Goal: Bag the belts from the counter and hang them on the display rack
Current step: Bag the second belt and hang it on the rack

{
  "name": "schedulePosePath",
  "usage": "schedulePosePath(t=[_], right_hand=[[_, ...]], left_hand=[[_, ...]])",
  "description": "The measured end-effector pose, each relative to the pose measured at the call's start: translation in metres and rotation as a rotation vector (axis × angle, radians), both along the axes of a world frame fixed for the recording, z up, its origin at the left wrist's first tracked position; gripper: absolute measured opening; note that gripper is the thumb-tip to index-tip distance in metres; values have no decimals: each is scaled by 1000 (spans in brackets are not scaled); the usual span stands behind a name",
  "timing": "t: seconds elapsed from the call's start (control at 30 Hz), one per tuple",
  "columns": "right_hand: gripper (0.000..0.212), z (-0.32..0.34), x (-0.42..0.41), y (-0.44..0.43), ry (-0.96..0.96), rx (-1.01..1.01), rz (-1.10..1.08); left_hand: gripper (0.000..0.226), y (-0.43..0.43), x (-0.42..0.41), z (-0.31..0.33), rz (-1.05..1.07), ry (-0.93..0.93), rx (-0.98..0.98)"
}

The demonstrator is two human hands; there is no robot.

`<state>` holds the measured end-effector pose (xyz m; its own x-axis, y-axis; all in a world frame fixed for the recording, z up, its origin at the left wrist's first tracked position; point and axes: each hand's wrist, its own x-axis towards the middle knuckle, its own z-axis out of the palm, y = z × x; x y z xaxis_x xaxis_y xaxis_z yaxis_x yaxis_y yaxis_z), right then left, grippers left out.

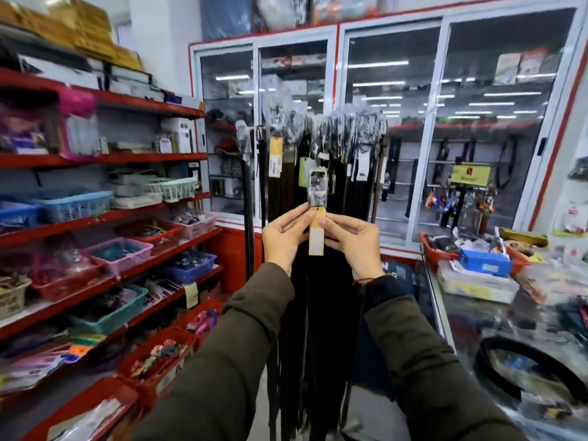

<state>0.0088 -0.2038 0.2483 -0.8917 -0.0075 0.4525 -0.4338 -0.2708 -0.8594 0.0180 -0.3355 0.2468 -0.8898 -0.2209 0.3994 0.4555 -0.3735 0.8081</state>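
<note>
We pinch the bagged belt (317, 198) tag with left hand (284, 237) and right hand (351, 241). It hangs before the display rack (321, 128). Another belt (528, 367) lies on the table's (471, 316) near edge.

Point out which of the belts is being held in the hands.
The bagged belt at centre front, pinched at its yellow tag by the left hand and right hand; the others hang untouched on the rack behind.
</note>
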Motion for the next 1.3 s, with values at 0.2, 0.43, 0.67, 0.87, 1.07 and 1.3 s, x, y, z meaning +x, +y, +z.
schedulePosePath(t=[0.2,0.43,0.67,0.87,1.07,1.3], right_hand=[[29,85,-25,-47,85,-47,80],[31,154,-45,-82,79,-9,101],[30,168,-67,-93,30,125,82],[26,158,-86,-95,-47,148,84],[23,135,-109,-100,52,315,-156],[34,63,-105,-73,421,586,-622]], left_hand=[[33,-36,-16,84,158,129,-10],[34,-69,-40,150,258,178,-64],[34,-85,-65,159,231,84,-89],[33,-90,-87,148,187,-2,-80],[33,-83,-109,131,319,4,-174],[39,-53,-102,66,736,316,-549]])
